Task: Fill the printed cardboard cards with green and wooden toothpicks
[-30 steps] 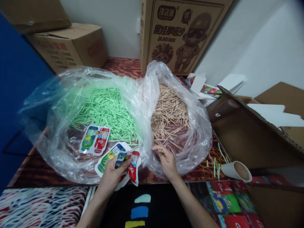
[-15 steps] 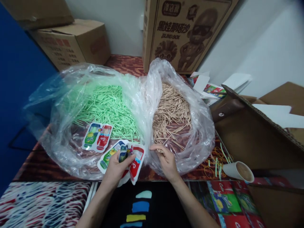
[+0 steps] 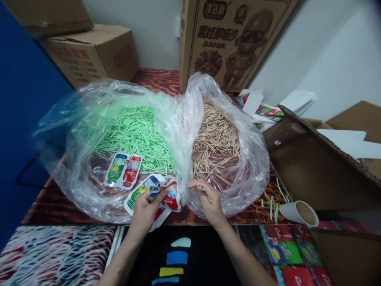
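Note:
My left hand (image 3: 145, 211) grips a small stack of bottle-printed packets (image 3: 160, 194), thumb on top, at the front edge of the clear bag of green sticks (image 3: 133, 133). My right hand (image 3: 210, 200) is pinched closed on a few tan sticks at the front lip of the clear bag of tan sticks (image 3: 216, 139). Another bottle-printed packet (image 3: 123, 170) lies flat inside the green bag.
A paper cup (image 3: 299, 213) lies on its side at the right, beside rubber bands and stray green sticks (image 3: 270, 200). An open cardboard box (image 3: 327, 167) fills the right. A tall printed carton (image 3: 232, 39) and brown boxes (image 3: 92, 51) stand behind. Printed packets (image 3: 279, 248) lie front right.
My left hand has bent the packets, folding the red one over. My right hand has stayed at the tan bag's lip. The view has shifted slightly.

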Tool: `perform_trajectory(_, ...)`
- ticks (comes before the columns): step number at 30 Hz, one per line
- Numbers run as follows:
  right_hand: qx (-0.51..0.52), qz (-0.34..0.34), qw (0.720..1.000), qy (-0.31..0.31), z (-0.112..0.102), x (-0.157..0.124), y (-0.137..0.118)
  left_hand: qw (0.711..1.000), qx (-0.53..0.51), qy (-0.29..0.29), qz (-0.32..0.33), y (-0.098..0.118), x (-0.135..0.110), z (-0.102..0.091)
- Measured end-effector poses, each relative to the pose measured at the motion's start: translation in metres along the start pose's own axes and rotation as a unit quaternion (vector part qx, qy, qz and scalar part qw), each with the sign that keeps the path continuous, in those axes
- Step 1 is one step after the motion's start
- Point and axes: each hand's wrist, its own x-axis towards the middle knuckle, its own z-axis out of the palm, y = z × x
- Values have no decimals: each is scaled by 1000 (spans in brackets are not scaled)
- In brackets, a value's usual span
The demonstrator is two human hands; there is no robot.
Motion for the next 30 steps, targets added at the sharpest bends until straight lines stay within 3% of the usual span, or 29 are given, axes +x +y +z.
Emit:
perform_trajectory(7,19,16,999,22,-2,2,-13,999,21,-17,36,5,-2,3)
perform_trajectory(11,201,109,970,82,0,23,-37,995,40,-53,68,13,-4,9)
perform_trajectory(14,350,185,918,31,5,43,-52,994,32,-80,67,15,-5,12)
perform_trajectory(18,408,240,879,-50,15,58,-57,995,22,-82,47,15,-5,12)
perform_trajectory(21,419,242,872,-78,20,61,-53,996,10,-89,31,14,-4,10)
perform_trajectory(26,435,227,869,-60,23,66,-50,995,-18,-99,1,8,-1,9)
perform_trajectory(30,411,254,871,-88,23,65,-54,994,-54,-97,-17,2,1,9)
